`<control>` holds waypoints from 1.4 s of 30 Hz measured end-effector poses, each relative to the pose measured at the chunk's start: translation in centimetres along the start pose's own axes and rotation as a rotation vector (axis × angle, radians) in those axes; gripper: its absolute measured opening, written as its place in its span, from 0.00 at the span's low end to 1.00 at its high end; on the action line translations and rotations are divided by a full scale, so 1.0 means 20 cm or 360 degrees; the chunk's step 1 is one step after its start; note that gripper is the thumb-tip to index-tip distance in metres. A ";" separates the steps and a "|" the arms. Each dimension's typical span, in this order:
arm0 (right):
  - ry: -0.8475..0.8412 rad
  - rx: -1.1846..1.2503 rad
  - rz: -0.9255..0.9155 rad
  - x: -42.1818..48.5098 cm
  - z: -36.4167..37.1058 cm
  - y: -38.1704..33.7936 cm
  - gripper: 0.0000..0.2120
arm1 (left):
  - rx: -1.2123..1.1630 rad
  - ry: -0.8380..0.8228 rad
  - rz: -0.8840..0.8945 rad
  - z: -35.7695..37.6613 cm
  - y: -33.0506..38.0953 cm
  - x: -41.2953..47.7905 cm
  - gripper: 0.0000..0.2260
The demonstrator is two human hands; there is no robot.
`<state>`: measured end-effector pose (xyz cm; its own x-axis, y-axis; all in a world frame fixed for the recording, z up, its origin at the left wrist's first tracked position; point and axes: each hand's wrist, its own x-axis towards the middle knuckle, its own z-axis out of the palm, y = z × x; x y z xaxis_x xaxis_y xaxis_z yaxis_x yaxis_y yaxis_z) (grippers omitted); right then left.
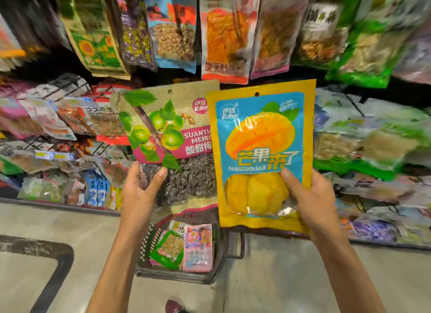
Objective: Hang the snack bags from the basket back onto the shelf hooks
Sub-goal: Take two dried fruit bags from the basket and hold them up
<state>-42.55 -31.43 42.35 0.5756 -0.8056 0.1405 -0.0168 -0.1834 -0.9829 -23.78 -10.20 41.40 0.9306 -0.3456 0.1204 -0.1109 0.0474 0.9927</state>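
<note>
- Gripping both: the left hand [142,191] pinches the green plum bag [172,130] at its lower left corner, thumb on the front and fingers behind. The right hand [310,196] clasps the yellow mango bag [261,149] the same way by its lower right edge.
- Both bags are upright and side by side in front of the shelf, above the basket [177,277]. The mango bag overlaps the plum bag's right edge.
- Hanging looks like the step in hand, and it would go best one bag at a time: lift each so its punched hole [256,94] at top centre lines up with a free hook, then slide it on level. Held this low, the tops may flop, so a higher hold should help.
- The hooks themselves are lost in blur.
- The basket sits on the floor [279,277], near, with several small packets [198,247] left in it.
- Far above hangs a row of snack bags [224,32], with heaped packets [58,126] on the lower tiers left and right.
- The floor is pale, with a dark painted line at near left.
</note>
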 end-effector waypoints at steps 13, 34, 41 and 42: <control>0.0435 0.0147 -0.0103 -0.19 -0.74 -0.13 0.06 | -0.0089 -0.0264 0.0167 0.53 0.25 -0.29 0.16; 0.0761 0.0119 -0.0059 0.31 -1.67 -0.03 0.04 | -0.0150 -0.0646 0.0316 1.74 0.26 -0.04 0.15; 0.0776 0.0094 -0.0063 0.58 -2.01 0.05 0.05 | -0.0160 -0.0802 0.0404 2.20 0.25 0.03 0.18; 0.0790 0.0079 -0.0053 0.60 -2.05 0.07 0.05 | -0.0178 -0.0831 0.0352 2.26 0.25 0.03 0.22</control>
<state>-69.21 -64.47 47.46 0.1163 -0.9730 0.1996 0.0405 -0.1961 -0.9797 -39.59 -52.59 46.70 0.5909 -0.7316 0.3401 -0.2194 0.2599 0.9404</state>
